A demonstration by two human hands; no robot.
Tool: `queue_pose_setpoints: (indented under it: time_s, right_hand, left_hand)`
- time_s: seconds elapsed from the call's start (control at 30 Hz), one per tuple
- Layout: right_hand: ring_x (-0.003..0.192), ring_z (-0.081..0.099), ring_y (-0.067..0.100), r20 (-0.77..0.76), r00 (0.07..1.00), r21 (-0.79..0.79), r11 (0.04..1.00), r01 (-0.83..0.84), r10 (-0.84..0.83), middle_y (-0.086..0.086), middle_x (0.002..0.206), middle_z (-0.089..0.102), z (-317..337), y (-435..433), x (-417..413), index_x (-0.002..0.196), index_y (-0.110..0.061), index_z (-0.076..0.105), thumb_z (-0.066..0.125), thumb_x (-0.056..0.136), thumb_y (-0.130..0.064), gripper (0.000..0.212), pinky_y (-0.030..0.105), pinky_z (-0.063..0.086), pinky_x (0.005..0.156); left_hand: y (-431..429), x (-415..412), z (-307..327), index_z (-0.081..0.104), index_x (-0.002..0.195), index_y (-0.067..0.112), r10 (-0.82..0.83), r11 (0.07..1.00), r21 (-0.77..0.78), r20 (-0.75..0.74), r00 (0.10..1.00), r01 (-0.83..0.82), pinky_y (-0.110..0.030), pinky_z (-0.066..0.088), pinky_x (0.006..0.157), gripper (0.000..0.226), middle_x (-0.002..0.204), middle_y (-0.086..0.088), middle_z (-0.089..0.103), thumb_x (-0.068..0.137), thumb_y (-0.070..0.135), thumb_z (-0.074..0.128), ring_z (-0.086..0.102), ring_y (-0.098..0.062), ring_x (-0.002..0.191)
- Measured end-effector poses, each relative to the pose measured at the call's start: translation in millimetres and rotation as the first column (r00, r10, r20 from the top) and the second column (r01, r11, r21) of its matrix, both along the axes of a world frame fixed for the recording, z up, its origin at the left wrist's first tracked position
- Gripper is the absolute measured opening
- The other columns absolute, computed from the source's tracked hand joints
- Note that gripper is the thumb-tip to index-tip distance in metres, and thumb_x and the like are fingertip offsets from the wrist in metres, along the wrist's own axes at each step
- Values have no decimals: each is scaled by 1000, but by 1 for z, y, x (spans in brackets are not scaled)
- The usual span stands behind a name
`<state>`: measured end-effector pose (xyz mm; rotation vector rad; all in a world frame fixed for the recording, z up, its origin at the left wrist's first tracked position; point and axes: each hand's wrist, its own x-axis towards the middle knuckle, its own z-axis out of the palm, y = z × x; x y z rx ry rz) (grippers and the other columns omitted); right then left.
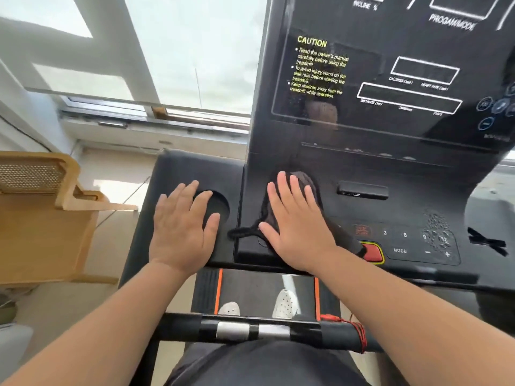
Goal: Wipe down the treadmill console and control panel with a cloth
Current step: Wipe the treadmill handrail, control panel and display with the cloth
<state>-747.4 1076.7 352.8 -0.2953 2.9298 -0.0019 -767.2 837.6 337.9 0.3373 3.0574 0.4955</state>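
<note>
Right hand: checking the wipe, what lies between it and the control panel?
The dark cloth, flat under the right hand on the control panel; head view.

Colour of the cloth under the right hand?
The cloth is dark brown, nearly black, pressed under the right hand; head view shows it best.

Bright window (195, 51), wooden chair (41, 218)
</note>
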Motion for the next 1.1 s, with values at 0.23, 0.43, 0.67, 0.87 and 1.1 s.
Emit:
queue_pose_setpoints:
  time_s: [0.23, 0.43, 0.67, 0.87, 1.1]
  right_hand:
    - [159, 4, 23, 15, 991, -45, 990, -134, 135, 0, 173, 8, -9, -14, 39, 164, -19, 17, 27, 102, -55, 72, 44, 3, 128]
    - [158, 6, 35, -5, 965, 0, 965, 264, -264, 18, 171, 7, -4, 44, 49, 163, -5, 17, 23, 96, -68, 92, 52, 9, 127]
    - [158, 3, 35, -45, 986, -27, 987, 160, -161, 17, 172, 2, -7, -15, 12, 163, -10, 12, 21, 99, -59, 81, 50, 4, 127]
    - [159, 7, 27, -50, 998, -93, 995, 24, -28, 9, 173, 11, -11, -10, 22, 163, -13, 20, 25, 101, -50, 73, 46, 8, 129]
    - [157, 8, 39, -101, 917, -71, 922, 381, -386, 22, 170, 7, -10, 14, 20, 162, -3, 14, 21, 99, -52, 80, 54, 12, 126]
  left_hand:
    - [-1, -2, -5, 44, 147, 16, -22, 1000, 6, 14, 1000, 22, -53, 14, 124, 60, 160, -12, 36, 98, 46, 26, 25, -33, 151]
    - [2, -6, -7, 24, 158, 12, -18, 999, -49, 63, 998, 21, -45, 0, 127, 75, 168, -12, 15, 96, 54, 14, 6, -29, 156]
    - [2, -6, -8, 19, 160, 12, -22, 998, -50, 78, 997, 26, -42, -4, 127, 78, 169, -9, 8, 96, 56, 7, 0, -25, 157]
    - [1, -5, -7, 18, 160, 14, -18, 999, -48, 90, 996, 23, -42, -3, 127, 78, 170, -6, 6, 96, 56, 1, -2, -22, 157]
    - [1, -4, -5, 17, 160, 14, -19, 999, -43, 94, 995, 23, -41, -5, 127, 79, 170, -6, 6, 95, 55, 1, -2, -23, 157]
